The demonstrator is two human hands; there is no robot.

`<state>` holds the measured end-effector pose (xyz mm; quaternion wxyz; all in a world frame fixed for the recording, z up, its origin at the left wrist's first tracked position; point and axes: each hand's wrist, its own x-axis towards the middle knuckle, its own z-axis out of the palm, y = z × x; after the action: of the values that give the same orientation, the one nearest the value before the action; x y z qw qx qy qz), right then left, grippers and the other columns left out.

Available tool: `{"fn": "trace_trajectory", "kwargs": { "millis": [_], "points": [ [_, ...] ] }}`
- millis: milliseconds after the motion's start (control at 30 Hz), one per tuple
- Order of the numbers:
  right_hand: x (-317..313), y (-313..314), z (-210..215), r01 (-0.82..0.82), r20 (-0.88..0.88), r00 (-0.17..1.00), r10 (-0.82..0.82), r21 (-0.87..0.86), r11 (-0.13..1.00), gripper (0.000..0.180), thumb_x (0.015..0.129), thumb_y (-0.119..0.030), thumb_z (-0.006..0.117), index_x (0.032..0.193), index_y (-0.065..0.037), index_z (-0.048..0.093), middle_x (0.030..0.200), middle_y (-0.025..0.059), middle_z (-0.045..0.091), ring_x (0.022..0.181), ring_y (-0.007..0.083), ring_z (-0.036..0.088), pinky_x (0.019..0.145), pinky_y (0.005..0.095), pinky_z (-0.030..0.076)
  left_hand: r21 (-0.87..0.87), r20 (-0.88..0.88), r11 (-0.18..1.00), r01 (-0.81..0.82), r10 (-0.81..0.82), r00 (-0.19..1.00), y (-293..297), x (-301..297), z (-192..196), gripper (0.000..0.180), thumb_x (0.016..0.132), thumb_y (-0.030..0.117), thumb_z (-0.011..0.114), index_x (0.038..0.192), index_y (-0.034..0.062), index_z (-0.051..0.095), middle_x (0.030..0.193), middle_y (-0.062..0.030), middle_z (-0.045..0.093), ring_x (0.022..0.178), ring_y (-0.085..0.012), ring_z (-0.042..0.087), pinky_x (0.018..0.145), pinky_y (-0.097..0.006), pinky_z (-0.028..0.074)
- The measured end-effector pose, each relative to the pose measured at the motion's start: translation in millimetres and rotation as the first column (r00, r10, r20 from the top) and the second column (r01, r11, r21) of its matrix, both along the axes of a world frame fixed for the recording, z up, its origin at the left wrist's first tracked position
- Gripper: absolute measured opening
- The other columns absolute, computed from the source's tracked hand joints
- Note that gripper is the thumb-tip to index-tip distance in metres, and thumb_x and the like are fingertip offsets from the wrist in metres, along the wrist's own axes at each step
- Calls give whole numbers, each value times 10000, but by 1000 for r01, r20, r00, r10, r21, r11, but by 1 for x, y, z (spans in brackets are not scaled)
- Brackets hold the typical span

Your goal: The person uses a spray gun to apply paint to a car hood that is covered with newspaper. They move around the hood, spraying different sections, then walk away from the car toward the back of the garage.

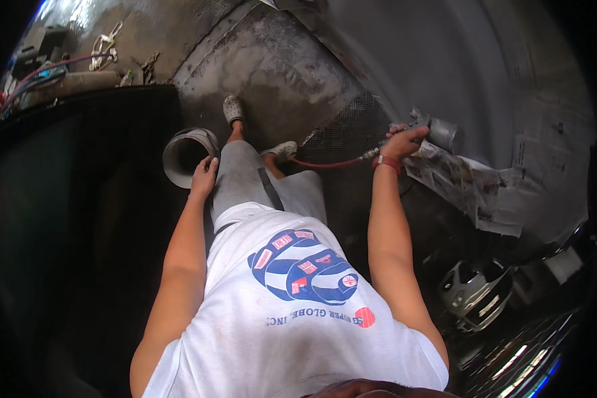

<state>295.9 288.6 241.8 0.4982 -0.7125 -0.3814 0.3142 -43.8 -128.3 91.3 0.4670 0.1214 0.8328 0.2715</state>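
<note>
My right hand (403,142) is wrapped round a spray gun (442,134) with a grey cup, held out to the right beside a large smooth grey panel (438,60). From the gun's rear fitting a red air hose (331,164) runs left past my feet. My left hand (204,178) hangs by my left thigh, its fingers loosely bent and slightly apart, with nothing visible in them. Just beside it is a whitish round bucket (172,159), open at the top; whether the fingertips touch its rim I cannot tell.
Newspaper sheets (497,189) hang along the panel's lower edge. A silver and black curved object (477,295) lies at the lower right. On the left stretches a dark glossy surface (79,199). Hoses and clutter (60,69) sit at the far left. A dark textured mat (348,129) covers part of the stained floor.
</note>
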Motion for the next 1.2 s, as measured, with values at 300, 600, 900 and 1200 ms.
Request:
{"fn": "trace_trajectory", "kwargs": {
  "millis": [300, 600, 900, 1200],
  "points": [
    [-168, 30, -24, -405, 49, 912, 407, -41, 913, 564, 1090, -573, 450, 1174, -25, 551, 669, 36, 600, 510, 115, 583, 399, 235, 418, -183, 4, 970, -159, 162, 987, -74, -5, -10, 733, 1021, 561, 583, 1471, -16, 547, 1462, -254, 589, 1375, -374, 556, 1162, -413, 408],
    [-223, 39, -100, -542, 554, 627, 548, -196, 817, 636, 1054, -428, 606, 1553, -64, 458, 1279, 278, 693, 1154, 438, 686, 917, 480, 555, -296, 96, 925, -238, 276, 956, -106, -3, -10, 644, 1051, 477, 581, 1484, 2, 538, 1498, -236, 560, 1382, -335, 553, 1157, -396, 415],
    [-295, 45, -157, -457, 391, 758, 522, -252, 853, 574, 1048, -399, 616, 1477, -23, 544, 1251, 254, 710, 1095, 422, 707, 933, 466, 548, -330, 153, 916, -227, 289, 945, -71, -39, -8, 594, 1066, 426, 574, 1503, 26, 525, 1500, -222, 559, 1375, -318, 560, 1139, -394, 432],
    [-312, 52, -174, -472, 582, 702, 409, -50, 880, 582, 1069, -353, 595, 1512, 4, 472, 1376, 277, 632, 1239, 432, 638, 1043, 475, 503, -323, 169, 926, -197, 261, 950, -40, -82, -10, 650, 1071, 488, 526, 1506, 6, 518, 1530, -206, 549, 1442, -326, 495, 1199, -392, 353]
  ]
}}
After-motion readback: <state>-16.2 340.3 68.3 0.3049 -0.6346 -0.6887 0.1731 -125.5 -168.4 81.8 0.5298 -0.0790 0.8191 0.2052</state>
